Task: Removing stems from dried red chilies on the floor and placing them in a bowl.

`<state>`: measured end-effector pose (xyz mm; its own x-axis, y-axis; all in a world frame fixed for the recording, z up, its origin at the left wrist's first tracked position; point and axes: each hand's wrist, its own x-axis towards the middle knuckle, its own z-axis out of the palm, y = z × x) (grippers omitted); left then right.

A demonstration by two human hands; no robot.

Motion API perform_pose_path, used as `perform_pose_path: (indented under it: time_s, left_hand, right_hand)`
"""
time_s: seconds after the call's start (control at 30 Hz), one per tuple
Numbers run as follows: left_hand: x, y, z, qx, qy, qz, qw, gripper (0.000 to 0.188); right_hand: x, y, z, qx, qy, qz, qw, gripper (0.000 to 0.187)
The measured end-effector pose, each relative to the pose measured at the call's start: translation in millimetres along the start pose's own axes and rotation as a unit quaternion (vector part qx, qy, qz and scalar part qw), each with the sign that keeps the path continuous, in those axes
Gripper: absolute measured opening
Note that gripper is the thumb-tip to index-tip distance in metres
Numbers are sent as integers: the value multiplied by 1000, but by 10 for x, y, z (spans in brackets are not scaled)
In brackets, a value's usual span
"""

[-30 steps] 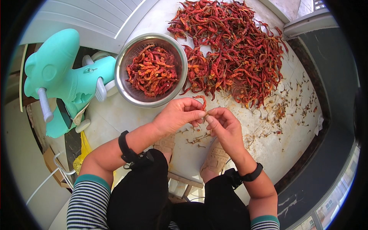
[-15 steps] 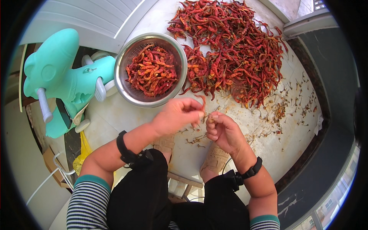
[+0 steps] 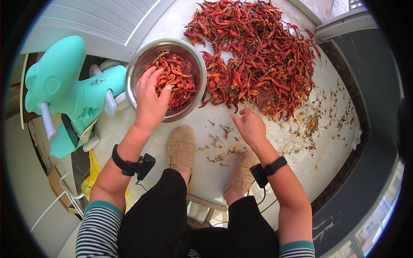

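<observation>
My left hand (image 3: pixel 152 103) is over the steel colander (image 3: pixel 202 92), its fingers spread above the dried red chillies (image 3: pixel 183 71) inside; I see nothing gripped in it. My right hand (image 3: pixel 251 127) hovers at the near edge of a big heap of dried red chillies (image 3: pixel 275 60) spread on the floor. Its thumb and forefinger are slightly apart, with nothing visible between them; the other fingers are curled and partly hidden. Loose chilli stems (image 3: pixel 226 131) lie on the floor between the colander and my right hand.
More stems (image 3: pixel 333 112) are scattered along the right side, by a dark ledge (image 3: pixel 370 81). A turquoise ride-on toy (image 3: pixel 60 73) stands left of the colander, with a yellow plastic bag (image 3: pixel 92 172) below it. My tan shoes (image 3: pixel 180 148) rest on the pale floor.
My hands were together with a chilli between them. The left has swung left over the colander and opened, no chilli seen in it; the right has moved up and right toward the heap.
</observation>
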<state>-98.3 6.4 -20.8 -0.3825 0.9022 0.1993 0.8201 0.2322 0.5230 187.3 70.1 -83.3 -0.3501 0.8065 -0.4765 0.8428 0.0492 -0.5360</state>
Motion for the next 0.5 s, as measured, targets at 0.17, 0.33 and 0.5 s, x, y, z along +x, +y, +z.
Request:
perform_pose_path:
  time_s: [0.17, 0.33, 0.5]
  left_hand:
    - [-52, 404, -10, -66, -32, 65, 995, 31]
    - [-201, 571, 113, -198, -135, 48, 970, 27]
    - [-301, 615, 134, -256, -250, -16, 934, 26]
  right_hand:
    - [246, -151, 205, -48, 43, 65, 996, 53]
    - [392, -184, 282, -30, 52, 111, 992, 51]
    - [304, 90, 233, 153, -26, 78, 985, 44]
